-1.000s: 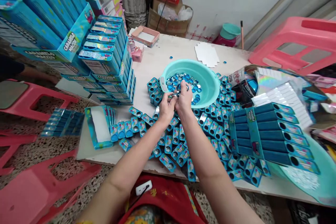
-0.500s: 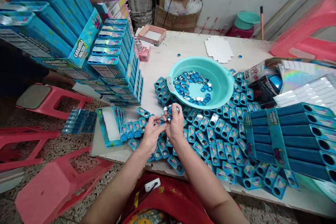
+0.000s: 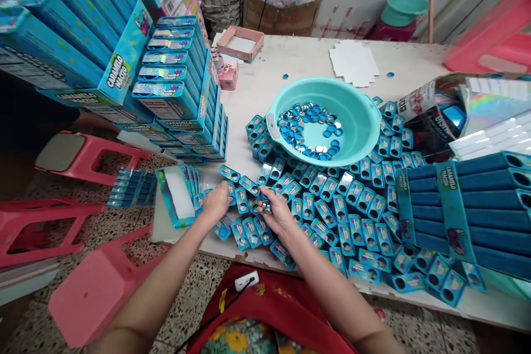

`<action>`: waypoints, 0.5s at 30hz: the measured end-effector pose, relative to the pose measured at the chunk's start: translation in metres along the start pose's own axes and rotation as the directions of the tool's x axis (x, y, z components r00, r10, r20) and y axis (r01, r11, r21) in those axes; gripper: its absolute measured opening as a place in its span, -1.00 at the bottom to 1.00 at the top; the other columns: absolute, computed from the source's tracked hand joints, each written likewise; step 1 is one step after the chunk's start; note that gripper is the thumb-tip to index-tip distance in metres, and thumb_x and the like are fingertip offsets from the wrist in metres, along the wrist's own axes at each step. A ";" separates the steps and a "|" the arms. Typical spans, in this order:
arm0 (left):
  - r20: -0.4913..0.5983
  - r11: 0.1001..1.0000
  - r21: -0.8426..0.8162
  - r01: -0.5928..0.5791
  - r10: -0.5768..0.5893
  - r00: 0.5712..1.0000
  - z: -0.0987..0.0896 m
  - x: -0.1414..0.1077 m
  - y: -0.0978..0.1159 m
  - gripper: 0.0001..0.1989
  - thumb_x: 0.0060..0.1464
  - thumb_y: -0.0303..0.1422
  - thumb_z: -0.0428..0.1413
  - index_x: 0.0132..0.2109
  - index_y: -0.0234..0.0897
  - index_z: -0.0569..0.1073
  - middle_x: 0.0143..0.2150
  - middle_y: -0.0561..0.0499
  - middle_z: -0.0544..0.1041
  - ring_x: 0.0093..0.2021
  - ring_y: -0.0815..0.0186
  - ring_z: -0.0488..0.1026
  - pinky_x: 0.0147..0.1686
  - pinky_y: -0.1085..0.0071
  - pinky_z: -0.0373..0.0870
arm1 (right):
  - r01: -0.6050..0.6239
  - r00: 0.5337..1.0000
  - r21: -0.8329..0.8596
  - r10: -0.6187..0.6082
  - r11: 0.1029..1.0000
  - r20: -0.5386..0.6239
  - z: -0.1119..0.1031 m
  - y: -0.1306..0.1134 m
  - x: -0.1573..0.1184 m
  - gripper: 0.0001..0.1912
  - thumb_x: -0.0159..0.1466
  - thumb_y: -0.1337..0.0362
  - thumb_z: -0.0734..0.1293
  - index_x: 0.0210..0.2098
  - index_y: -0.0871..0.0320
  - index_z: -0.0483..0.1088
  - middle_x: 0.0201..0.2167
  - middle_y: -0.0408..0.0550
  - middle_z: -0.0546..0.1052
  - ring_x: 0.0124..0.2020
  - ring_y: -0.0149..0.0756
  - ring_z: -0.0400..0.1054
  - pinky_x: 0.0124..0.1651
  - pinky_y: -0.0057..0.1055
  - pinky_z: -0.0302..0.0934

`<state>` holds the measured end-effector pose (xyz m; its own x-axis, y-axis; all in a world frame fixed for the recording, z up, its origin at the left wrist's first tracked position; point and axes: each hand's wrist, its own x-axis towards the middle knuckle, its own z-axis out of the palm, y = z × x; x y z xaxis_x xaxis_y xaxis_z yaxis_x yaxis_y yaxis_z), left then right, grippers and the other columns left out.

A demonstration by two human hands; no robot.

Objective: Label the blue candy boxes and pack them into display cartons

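Several small blue boxes with round dark holes (image 3: 327,229) cover the table around both hands. My right hand (image 3: 276,213) is curled around several small round blue and silver caps (image 3: 266,207). To its left, my left hand (image 3: 216,203) is closed over the small boxes at the left of the spread; what its fingers hold, if anything, is hidden. Beyond my hands a turquoise basin (image 3: 357,121) contains many more of the same caps (image 3: 309,113).
Stacked blue display cartons (image 3: 120,74) stand at the left, and another carton of long boxes (image 3: 452,210) lies at the right. A flat blue tray (image 3: 166,199) is beside my left hand. Pink stools (image 3: 91,293) stand on the floor. A person's arm (image 3: 93,120) shows behind the stacks.
My left hand has moved left, away from my right hand, onto the small boxes. The right hand has lowered slightly and still holds caps. The whole view has shifted a little.
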<state>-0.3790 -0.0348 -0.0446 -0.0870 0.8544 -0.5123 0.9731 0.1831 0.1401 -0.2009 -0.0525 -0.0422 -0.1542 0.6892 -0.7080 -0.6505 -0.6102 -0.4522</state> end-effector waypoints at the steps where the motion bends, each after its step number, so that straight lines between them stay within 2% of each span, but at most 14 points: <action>1: 0.045 0.998 0.039 0.040 -0.042 0.998 -0.002 0.005 0.004 -0.69 -0.01 -0.32 0.10 -0.08 -0.26 0.30 -0.14 -0.18 0.51 -0.17 0.06 0.49 -0.29 0.30 0.32 | 0.002 1.000 -0.023 -0.002 1.000 0.008 0.000 0.003 -0.001 -0.68 -0.07 0.21 0.50 -0.35 0.16 0.42 -0.58 -0.26 0.40 -0.64 -0.53 0.26 -0.67 -0.59 0.13; 4: 0.108 0.992 0.100 0.075 -0.086 0.990 -0.008 0.018 0.009 -0.53 -0.08 -0.32 0.18 -0.01 -0.28 0.25 -0.21 -0.21 0.53 -0.16 -0.01 0.48 -0.30 0.28 0.32 | -0.007 1.000 -0.077 0.009 0.997 0.028 0.000 0.010 -0.002 -0.69 -0.05 0.18 0.49 -0.35 0.18 0.45 -0.58 -0.23 0.40 -0.63 -0.50 0.27 -0.66 -0.58 0.15; 7: 0.092 0.992 0.114 0.050 -0.060 0.994 -0.011 0.019 0.005 -0.57 -0.08 -0.34 0.18 -0.03 -0.27 0.28 -0.25 -0.17 0.53 -0.18 0.02 0.48 -0.30 0.30 0.31 | -0.027 1.000 -0.109 0.028 0.994 0.004 0.001 0.013 -0.003 -0.69 -0.04 0.15 0.49 -0.36 0.19 0.46 -0.60 -0.22 0.39 -0.62 -0.50 0.27 -0.64 -0.58 0.16; 9: 0.032 1.000 0.023 0.011 -0.011 0.999 -0.010 0.010 0.001 -0.65 -0.04 -0.27 0.15 -0.08 -0.25 0.31 -0.26 -0.11 0.52 -0.22 0.10 0.48 -0.32 0.34 0.31 | -0.024 1.000 -0.143 0.023 0.989 -0.007 0.003 0.015 -0.003 -0.68 -0.03 0.11 0.48 -0.36 0.18 0.46 -0.61 -0.23 0.38 -0.62 -0.50 0.27 -0.64 -0.58 0.16; 10: -0.007 0.995 -0.092 -0.033 0.032 0.999 -0.008 0.005 0.001 -0.66 -0.01 -0.22 0.12 -0.09 -0.24 0.32 -0.26 -0.08 0.51 -0.27 0.16 0.48 -0.35 0.37 0.31 | -0.013 1.000 -0.164 0.013 0.986 -0.004 0.004 0.017 -0.003 -0.67 -0.03 0.10 0.47 -0.36 0.18 0.45 -0.61 -0.23 0.38 -0.62 -0.50 0.26 -0.64 -0.58 0.15; 11: -0.034 0.964 -0.248 -0.097 0.092 0.995 -0.005 -0.001 0.001 -0.66 0.02 -0.18 0.09 -0.08 -0.23 0.32 -0.25 -0.04 0.50 -0.32 0.23 0.46 -0.37 0.40 0.31 | -0.002 1.000 -0.183 0.003 0.983 0.004 0.005 0.018 -0.003 -0.67 -0.03 0.09 0.47 -0.37 0.17 0.44 -0.61 -0.24 0.38 -0.62 -0.50 0.26 -0.64 -0.58 0.15; 12: -0.047 0.891 -0.423 -0.165 0.160 0.986 -0.001 -0.007 0.003 -0.65 0.03 -0.15 0.07 -0.06 -0.21 0.32 -0.25 0.00 0.48 -0.37 0.30 0.45 -0.41 0.43 0.31 | 0.009 1.000 -0.195 -0.007 0.981 0.012 0.007 0.020 -0.002 -0.68 -0.03 0.08 0.47 -0.39 0.16 0.43 -0.62 -0.24 0.38 -0.63 -0.50 0.25 -0.64 -0.58 0.14; 13: -0.045 0.781 -0.587 -0.212 0.231 0.972 0.003 -0.011 0.004 -0.63 0.03 -0.14 0.07 -0.05 -0.21 0.31 -0.27 0.03 0.47 -0.41 0.35 0.43 -0.44 0.46 0.32 | 0.019 1.000 -0.198 -0.017 0.980 0.014 0.008 0.022 -0.001 -0.68 -0.03 0.07 0.46 -0.41 0.16 0.42 -0.63 -0.24 0.37 -0.64 -0.50 0.23 -0.64 -0.58 0.14; 15: -0.014 0.571 -0.793 -0.211 0.330 0.944 0.009 -0.016 0.008 -0.64 -0.01 -0.18 0.10 -0.08 -0.25 0.33 -0.33 0.07 0.45 -0.44 0.38 0.42 -0.46 0.49 0.34 | 0.023 1.000 -0.176 -0.021 0.984 0.013 0.012 0.025 0.000 -0.69 -0.02 0.06 0.46 -0.43 0.15 0.40 -0.63 -0.24 0.38 -0.63 -0.50 0.24 -0.62 -0.57 0.15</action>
<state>-0.3682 -0.0514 -0.0434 0.2358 0.8736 -0.4257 0.4051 0.3098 0.8602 -0.2261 -0.0630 -0.0475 -0.1498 0.7067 -0.6915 -0.5127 -0.6535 -0.5568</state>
